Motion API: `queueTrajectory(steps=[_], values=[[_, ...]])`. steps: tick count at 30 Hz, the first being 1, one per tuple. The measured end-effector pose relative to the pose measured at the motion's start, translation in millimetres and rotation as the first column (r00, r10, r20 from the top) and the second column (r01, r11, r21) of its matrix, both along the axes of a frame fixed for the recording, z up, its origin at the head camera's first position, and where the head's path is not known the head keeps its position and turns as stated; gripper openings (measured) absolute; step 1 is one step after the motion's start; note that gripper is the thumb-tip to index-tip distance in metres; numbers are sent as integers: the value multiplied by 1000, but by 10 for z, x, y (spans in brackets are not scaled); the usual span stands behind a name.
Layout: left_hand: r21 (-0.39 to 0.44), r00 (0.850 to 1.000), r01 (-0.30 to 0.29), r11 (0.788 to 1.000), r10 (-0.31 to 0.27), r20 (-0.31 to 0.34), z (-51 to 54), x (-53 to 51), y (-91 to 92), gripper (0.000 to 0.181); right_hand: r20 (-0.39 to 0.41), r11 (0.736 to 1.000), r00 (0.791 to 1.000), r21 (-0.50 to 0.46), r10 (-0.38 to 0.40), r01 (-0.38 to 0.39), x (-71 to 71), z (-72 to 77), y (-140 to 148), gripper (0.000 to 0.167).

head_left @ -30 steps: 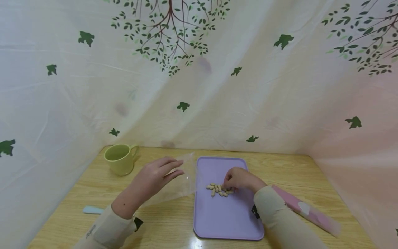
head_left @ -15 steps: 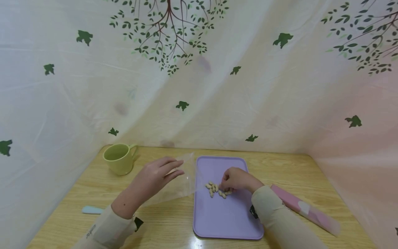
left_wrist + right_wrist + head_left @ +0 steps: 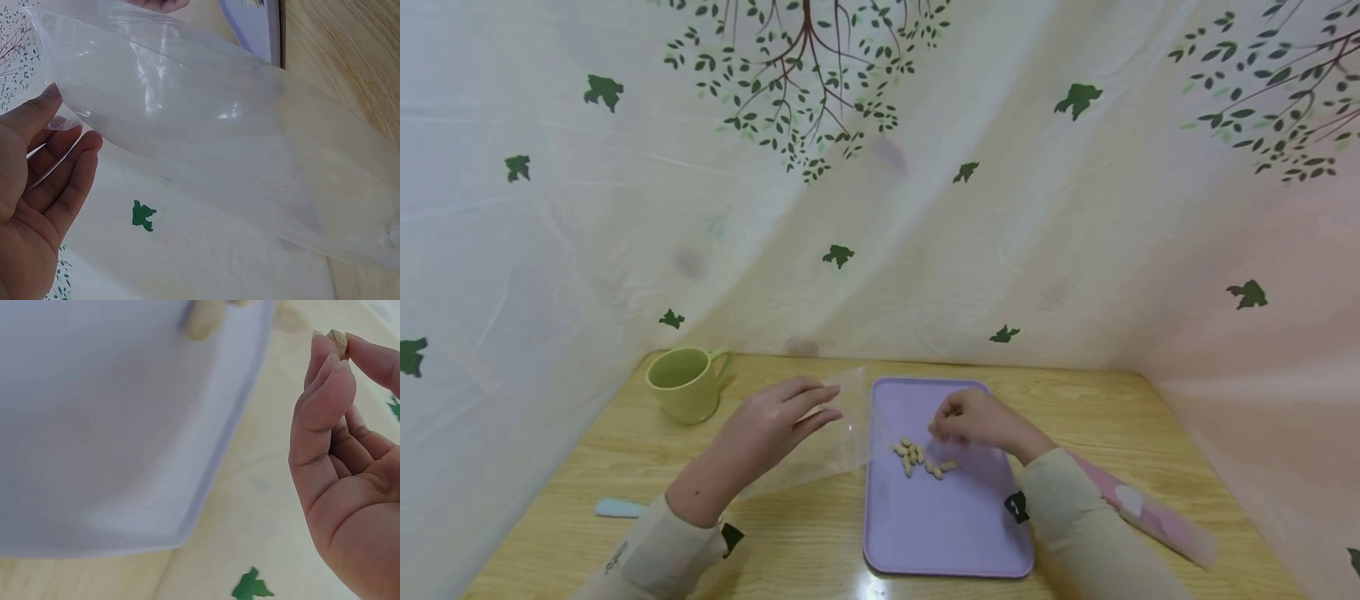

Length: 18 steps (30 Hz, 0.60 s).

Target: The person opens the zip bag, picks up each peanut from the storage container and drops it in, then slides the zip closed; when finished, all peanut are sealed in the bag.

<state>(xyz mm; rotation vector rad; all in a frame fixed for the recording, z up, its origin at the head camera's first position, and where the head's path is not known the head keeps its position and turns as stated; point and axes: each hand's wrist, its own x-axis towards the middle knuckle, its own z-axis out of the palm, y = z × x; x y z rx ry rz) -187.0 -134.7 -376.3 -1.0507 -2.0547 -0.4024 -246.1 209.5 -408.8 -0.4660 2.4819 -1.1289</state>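
A clear plastic bag (image 3: 194,125) hangs from my left hand (image 3: 775,425), its edge pinched between thumb and fingers in the left wrist view. Right of the bag lies a purple tray (image 3: 947,533) holding several peanuts (image 3: 908,454) in a loose cluster. Above the tray, just behind the cluster, my right hand (image 3: 988,423) pinches one peanut (image 3: 338,342) between thumb and fingertips, seen clearly in the right wrist view. Some light material shows at the bag's far end in the left wrist view, too unclear to name.
At the back left of the wooden table (image 3: 790,550) stands a green mug (image 3: 685,385). A light blue handle (image 3: 619,507) lies near my left sleeve. Right of the tray is a pink patterned packet (image 3: 1157,517), partly behind my right sleeve. A printed curtain (image 3: 910,275) hangs behind.
My right hand has risen off the peanuts with one pinched in its fingertips, and fewer peanuts lie on the tray. My left hand and the bag have hardly moved.
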Motion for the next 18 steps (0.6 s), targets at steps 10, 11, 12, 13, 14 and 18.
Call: queueTrajectory(steps=[10,11,12,13,14,18], values=[[2,1000,8,1000,-8,-10,17,7,3,37,-24,996,999,-80,-30,28,149,276,-139,25],[1,1000,7,1000,-7,-11,17,6,4,37,-29,996,999,-88,-30,28,174,301,-163,25],[3,1000,10,1000,-10,-14,15,4,4,37,-37,995,999,-100,-23,20,198,328,-187,25],[5,1000,13,1000,-13,-16,13,3,4,36,-44,994,999,-112,-18,13,221,352,-210,25],[5,1000,15,1000,-15,-18,13,2,4,36,-53,992,999,-122,-11,4,244,378,-233,26],[10,1000,17,1000,-17,-23,14,1,2,36,-84,989,996,-145,1,-13,338,479,-317,27]])
